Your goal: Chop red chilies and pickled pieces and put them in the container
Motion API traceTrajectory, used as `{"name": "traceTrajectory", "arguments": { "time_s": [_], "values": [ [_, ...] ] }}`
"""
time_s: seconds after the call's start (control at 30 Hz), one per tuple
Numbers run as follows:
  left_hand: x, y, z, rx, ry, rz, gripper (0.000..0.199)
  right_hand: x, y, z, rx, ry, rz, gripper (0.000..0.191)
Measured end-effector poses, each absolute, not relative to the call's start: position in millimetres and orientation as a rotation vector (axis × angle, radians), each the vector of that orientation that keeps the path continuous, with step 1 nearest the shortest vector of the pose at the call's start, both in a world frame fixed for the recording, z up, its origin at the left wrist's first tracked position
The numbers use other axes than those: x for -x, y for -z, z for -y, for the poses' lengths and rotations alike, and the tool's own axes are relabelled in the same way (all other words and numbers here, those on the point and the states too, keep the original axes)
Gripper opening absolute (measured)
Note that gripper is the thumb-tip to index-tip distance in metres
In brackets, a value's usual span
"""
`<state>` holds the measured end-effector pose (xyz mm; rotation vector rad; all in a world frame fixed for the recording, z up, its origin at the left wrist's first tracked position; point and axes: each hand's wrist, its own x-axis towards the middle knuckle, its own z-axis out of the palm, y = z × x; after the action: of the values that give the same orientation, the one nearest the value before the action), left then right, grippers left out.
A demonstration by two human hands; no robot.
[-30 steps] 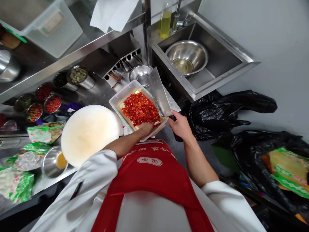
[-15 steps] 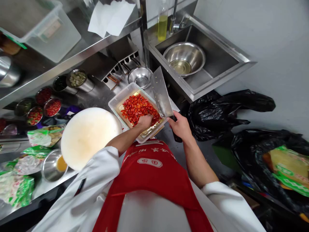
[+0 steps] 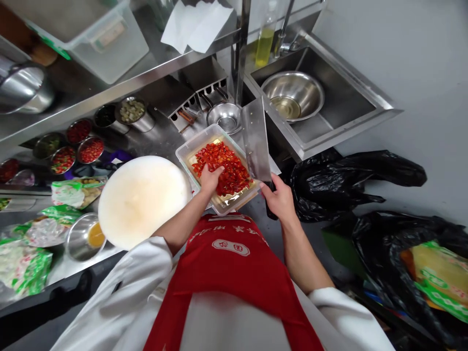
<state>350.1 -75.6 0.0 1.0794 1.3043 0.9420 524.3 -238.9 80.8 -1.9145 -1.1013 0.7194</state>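
Observation:
A clear plastic tub (image 3: 186,155) holds a heap of chopped red chillies (image 3: 228,168) with liquid around them. My left hand (image 3: 210,181) is at the heap's near left side, thumb and forefinger apart; some fingertips are hidden. Closed around a dark handle, my right hand (image 3: 281,199) grips a cleaver (image 3: 256,144). Its broad blade stands up along the tub's right side. The right fingers are close to the tub's near right corner.
Left of the tub lies a round white cutting board (image 3: 144,202). Behind are a strainer (image 3: 224,118) and several metal cups of ingredients (image 3: 91,149). A sink (image 3: 340,105) with a steel basin (image 3: 294,95) stands at right, above black plastic bags (image 3: 351,175).
My left hand has moved from the heap's near right part to its left side, and its fingers have spread. The right hand keeps hold of the cleaver. The view has shifted slightly.

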Motion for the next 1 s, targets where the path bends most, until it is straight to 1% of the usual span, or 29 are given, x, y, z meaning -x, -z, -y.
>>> {"name": "traceTrajectory", "arguments": {
  "time_s": [0.1,0.13,0.27,0.37,0.43,0.5,0.6,0.67,0.7,0.77,0.87,0.93,1.0],
  "values": [
    [-321.7,-24.8,63.1,-0.715,-1.13,-1.116,0.045,-517.2,-72.4,229.7,1.931,-0.795,1.271,0.043],
    [-312.0,-32.8,58.9,-0.641,-1.159,-1.076,0.043,-513.8,-69.2,225.6,1.959,-0.81,1.336,0.041],
    [-269.8,-55.7,41.7,-0.426,-1.159,-1.032,0.022,-494.5,-57.1,210.1,2.035,-0.852,1.437,0.041],
    [-221.9,-64.5,28.0,-0.431,-1.137,-1.043,0.018,-477.4,-52.3,203.4,2.03,-0.878,1.392,0.043],
    [-177.3,-67.9,19.5,-0.655,-1.055,-1.144,0.022,-466.7,-51.5,200.8,2.017,-0.889,1.37,0.045],
    [-127.0,-68.4,13.1,-1.05,-0.811,-1.352,0.025,-455.2,-52.5,198.1,1.994,-0.927,1.348,0.048],
    [-61.0,-60.3,9.6,-1.606,-0.166,-1.729,0.026,-431.1,-56.7,191.2,1.955,-1.023,1.316,0.05],
    [-32.9,-49.4,12.1,-1.794,0.173,-1.867,0.033,-408.5,-60.8,184.4,1.925,-1.066,1.323,0.049],
    [-23.6,-43.4,15.0,-1.858,0.249,-1.888,0.038,-395.6,-62.8,180.5,1.904,-1.079,1.34,0.049],
    [-10.5,-32.0,23.7,-1.981,0.248,-1.846,0.051,-368.0,-65.7,171.9,1.847,-1.119,1.393,0.051],
    [6.6,-18.5,40.5,-2.133,0.066,-1.709,0.064,-325.5,-66.6,155.8,1.793,-1.181,1.516,0.053],
    [19.2,-9.8,50.8,-2.2,-0.091,-1.638,0.07,-298.2,-66.4,142.6,1.8,-1.158,1.654,0.049],
    [30.8,0.5,58.6,-2.253,-0.245,-1.544,0.075,-272.6,-67.2,129.4,1.826,-1.062,1.844,0.045]
  ]
}}
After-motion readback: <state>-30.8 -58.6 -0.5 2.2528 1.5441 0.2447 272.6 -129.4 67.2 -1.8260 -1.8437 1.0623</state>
